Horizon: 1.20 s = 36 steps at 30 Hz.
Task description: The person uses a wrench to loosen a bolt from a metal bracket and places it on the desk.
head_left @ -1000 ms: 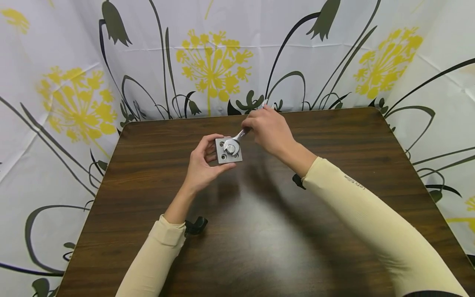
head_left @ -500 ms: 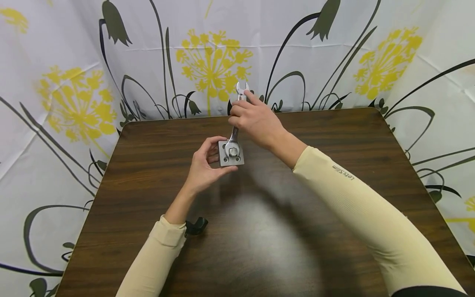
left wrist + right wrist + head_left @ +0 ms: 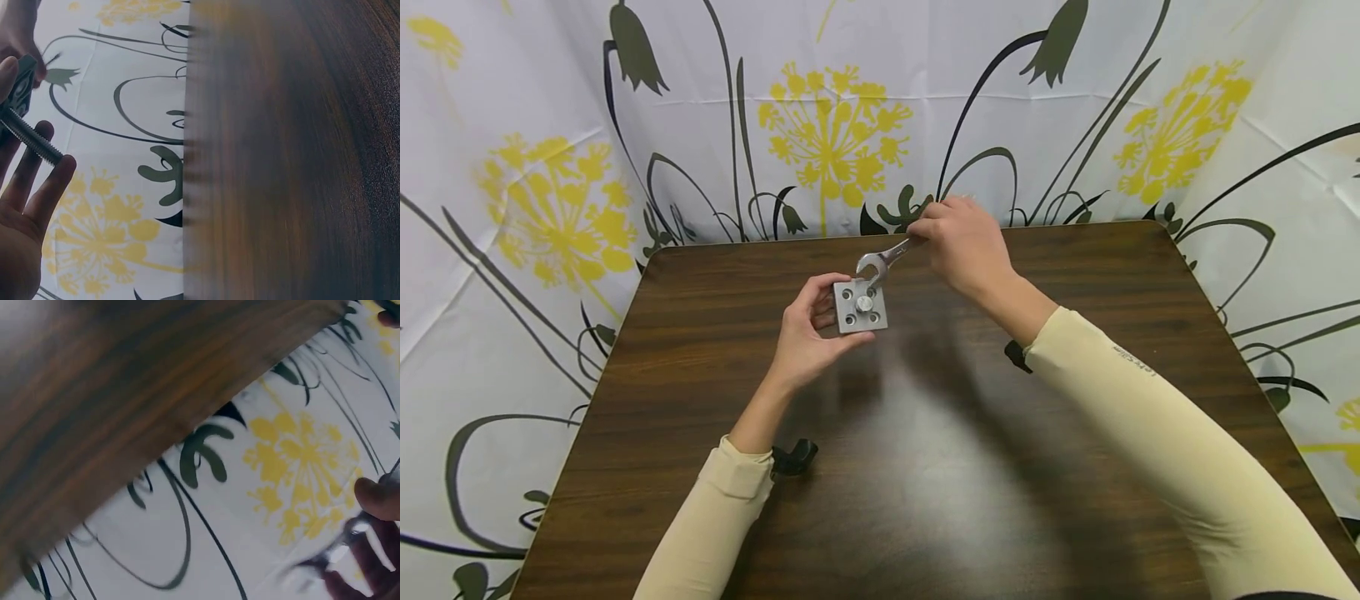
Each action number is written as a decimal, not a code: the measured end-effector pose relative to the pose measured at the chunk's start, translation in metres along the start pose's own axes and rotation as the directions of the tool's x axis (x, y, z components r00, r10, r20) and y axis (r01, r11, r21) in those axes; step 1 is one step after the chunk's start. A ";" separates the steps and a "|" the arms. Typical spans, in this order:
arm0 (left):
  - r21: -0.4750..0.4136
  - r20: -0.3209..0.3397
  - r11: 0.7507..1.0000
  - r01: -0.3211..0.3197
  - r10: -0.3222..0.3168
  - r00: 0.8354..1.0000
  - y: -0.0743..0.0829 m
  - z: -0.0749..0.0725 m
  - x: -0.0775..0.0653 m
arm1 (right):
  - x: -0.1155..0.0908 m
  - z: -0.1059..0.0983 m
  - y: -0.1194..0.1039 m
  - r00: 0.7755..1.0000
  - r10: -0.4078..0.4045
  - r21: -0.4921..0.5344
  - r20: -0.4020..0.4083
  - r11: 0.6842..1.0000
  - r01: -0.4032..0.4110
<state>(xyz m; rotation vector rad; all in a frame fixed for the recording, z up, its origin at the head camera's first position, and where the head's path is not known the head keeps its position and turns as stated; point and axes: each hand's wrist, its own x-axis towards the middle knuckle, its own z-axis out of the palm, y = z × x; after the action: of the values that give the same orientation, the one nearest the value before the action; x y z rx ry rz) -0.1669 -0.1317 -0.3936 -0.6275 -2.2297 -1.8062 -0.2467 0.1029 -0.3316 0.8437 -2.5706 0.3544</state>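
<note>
My left hand (image 3: 805, 333) grips a square grey metal plate (image 3: 852, 307) by its edges, fingers above and thumb below. Several holes surround the bolt head (image 3: 865, 304) at its centre. In the left wrist view, the bolt's threaded shank (image 3: 37, 140) sticks out behind the plate, its end at a fingertip. My right hand (image 3: 970, 246) holds an open-end wrench (image 3: 895, 252) by the handle. The wrench's open end is off the bolt head, at the plate's upper edge; whether it touches is unclear. The right wrist view shows the wrench's other end (image 3: 340, 547), blurred.
Both hands are above a dark wood-grain table (image 3: 700, 350), near its far edge. Behind that edge hangs a white curtain (image 3: 700, 83) with yellow and grey-green flowers. A black wrist-camera mount (image 3: 796, 458) juts from the left wrist.
The wrench sat around the bolt head and swung from slanting right to nearly upright. Now it is lifted off the bolt head, and the right hand is back to the right. The left hand barely moved.
</note>
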 end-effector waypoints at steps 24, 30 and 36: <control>-0.055 -0.021 0.998 -0.025 0.023 0.999 -0.003 0.001 0.002 | -0.080 0.000 -0.134 0.636 0.312 0.680 0.706 -0.551 -0.484; -0.091 -0.027 0.995 -0.039 0.037 0.999 -0.005 0.002 0.004 | -0.086 0.009 -0.155 0.657 0.297 0.667 0.693 -0.608 -0.429; -0.091 -0.030 0.995 -0.036 0.033 0.999 -0.007 0.002 0.004 | -0.088 0.019 -0.166 0.655 0.301 0.651 0.693 -0.651 -0.389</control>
<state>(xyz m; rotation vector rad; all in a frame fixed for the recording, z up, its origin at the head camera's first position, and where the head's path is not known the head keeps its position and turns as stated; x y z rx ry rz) -0.1730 -0.1301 -0.3991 -0.6488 -2.1149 -1.8975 -0.0862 0.0104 -0.3702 -0.3226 -1.5369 3.2621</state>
